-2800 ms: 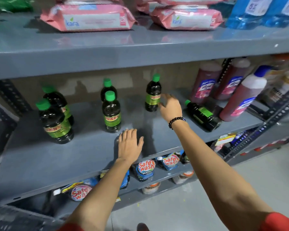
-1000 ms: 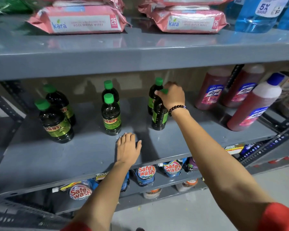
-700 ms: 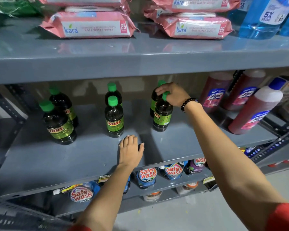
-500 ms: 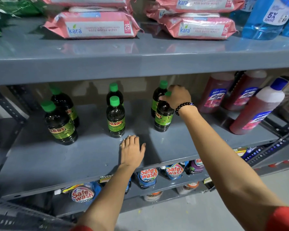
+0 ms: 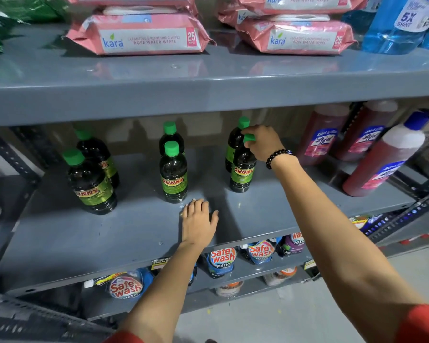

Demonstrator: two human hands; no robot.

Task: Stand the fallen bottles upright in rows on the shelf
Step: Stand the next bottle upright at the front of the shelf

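Observation:
Several dark bottles with green caps stand upright in pairs on the grey middle shelf (image 5: 60,238). The left pair has its front bottle (image 5: 89,184) nearest me, and the middle pair's front bottle (image 5: 173,173) stands just beyond my left hand. At the right, my right hand (image 5: 264,144) grips the green cap of the front right bottle (image 5: 242,169), which stands upright in front of another bottle (image 5: 234,142). My left hand (image 5: 198,221) lies flat on the shelf with fingers together, holding nothing.
Pink-red cleaner bottles (image 5: 386,159) lean at the shelf's right end. The upper shelf carries pink wipe packs (image 5: 139,35) and blue bottles (image 5: 401,23). Detergent pouches (image 5: 221,258) fill the lower shelf. Bare shelf shows near the front edge.
My right hand picked the fallen bottle up from the right of the shelf and stood it in front of the rear right bottle; it still holds the cap. The left hand stayed put.

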